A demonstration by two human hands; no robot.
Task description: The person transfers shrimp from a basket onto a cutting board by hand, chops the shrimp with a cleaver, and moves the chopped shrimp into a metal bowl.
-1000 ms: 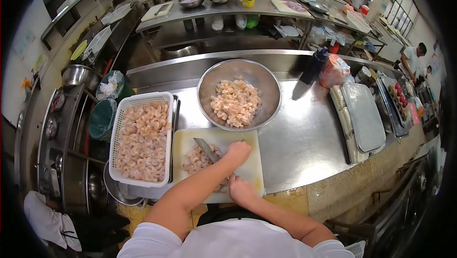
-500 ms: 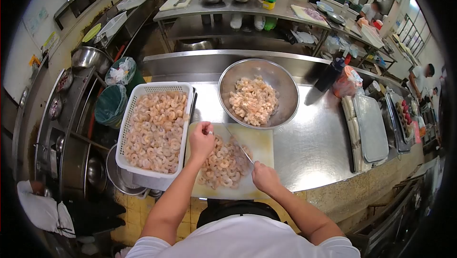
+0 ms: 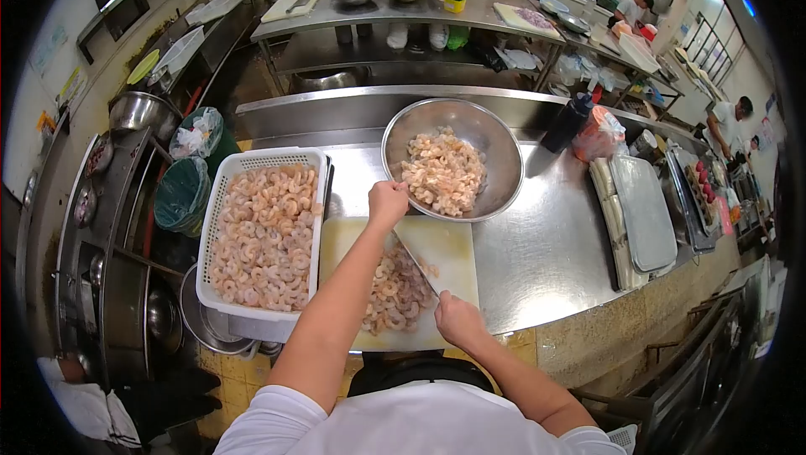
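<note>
My right hand (image 3: 459,321) is wrapped round the handle of a knife (image 3: 416,264), its blade slanting up and left across the cutting board (image 3: 457,241). Peeled shrimp (image 3: 395,295) lie heaped on the board, partly under the blade and behind my left forearm. My left hand (image 3: 389,203) is closed at the left rim of a large steel bowl (image 3: 506,157); what its fingers hold, if anything, is hidden. Inside that bowl sits a mound of shrimp pieces (image 3: 443,171). Left of the board stands a white perforated basket (image 3: 210,232) full of peeled shrimp (image 3: 264,237).
A dark bottle (image 3: 567,123) and a lidded flat container (image 3: 642,211) stand on the steel counter (image 3: 546,237) to the right. Bins with green liners (image 3: 183,195) are at left. Beyond is another table (image 3: 470,18) with bowls. Other people work at far right and lower left.
My left hand has moved from above the board's left side up and right to the bowl's rim. My right hand still holds the knife over the shrimp. The view has shifted slightly.
</note>
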